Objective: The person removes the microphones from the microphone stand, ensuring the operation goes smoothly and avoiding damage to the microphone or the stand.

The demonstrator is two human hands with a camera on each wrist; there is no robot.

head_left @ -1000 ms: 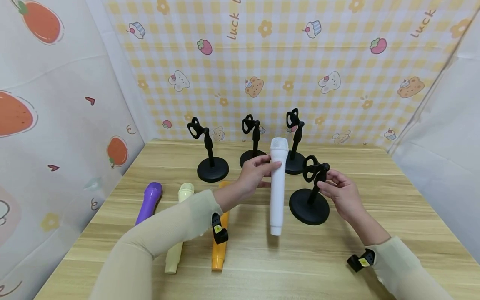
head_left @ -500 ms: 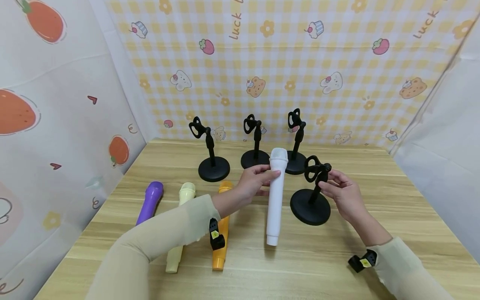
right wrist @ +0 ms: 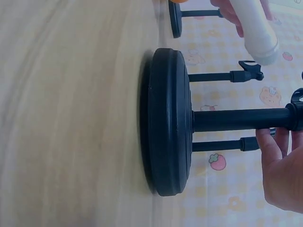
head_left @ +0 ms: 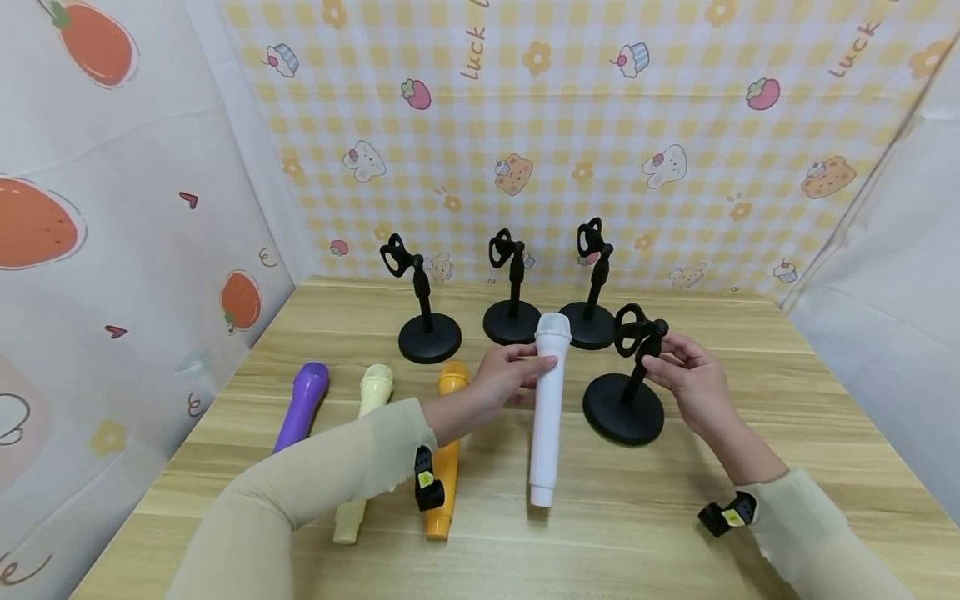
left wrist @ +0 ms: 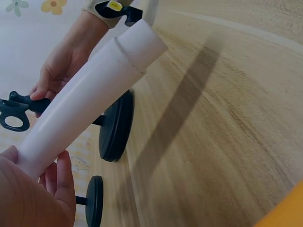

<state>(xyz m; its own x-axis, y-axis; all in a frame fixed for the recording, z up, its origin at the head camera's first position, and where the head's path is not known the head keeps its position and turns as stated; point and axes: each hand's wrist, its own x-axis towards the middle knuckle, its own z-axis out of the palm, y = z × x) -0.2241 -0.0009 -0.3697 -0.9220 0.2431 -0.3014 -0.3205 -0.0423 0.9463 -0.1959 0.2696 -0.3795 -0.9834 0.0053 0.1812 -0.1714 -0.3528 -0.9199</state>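
Table: pale wooden table [head_left: 675, 533] fills the lower half of the head view, enclosed by patterned cloth walls.
Nearest stand: black round-based microphone stand with a clip on top [head_left: 626, 400], right of centre, upright on the table, clip vacant.
Rear stands: three more black round-based stands [head_left: 430, 333] in a row at upper centre, all clips vacant.
White microphone: white plastic toy microphone [head_left: 547, 417], centre of frame, held off the table with its grille end uppermost and its tail toward the viewer, just left of the nearest stand and apart from its clip.
Other microphones: purple toy microphone [head_left: 300, 404], cream toy microphone [head_left: 363, 450] and orange toy microphone [head_left: 442, 467] lie flat side by side, lower left of centre.
Left hand: left hand [head_left: 510, 375] has fingers curled round the white microphone near its head; the left wrist view confirms the grasp.
Right hand: right hand [head_left: 693, 387] pinches the upper stem of the nearest stand just under the clip, steadying it.
Progress: judged early. No microphone sits in any clip; one is lifted and brought near a clip, not seated. Four seatings appear outstanding.
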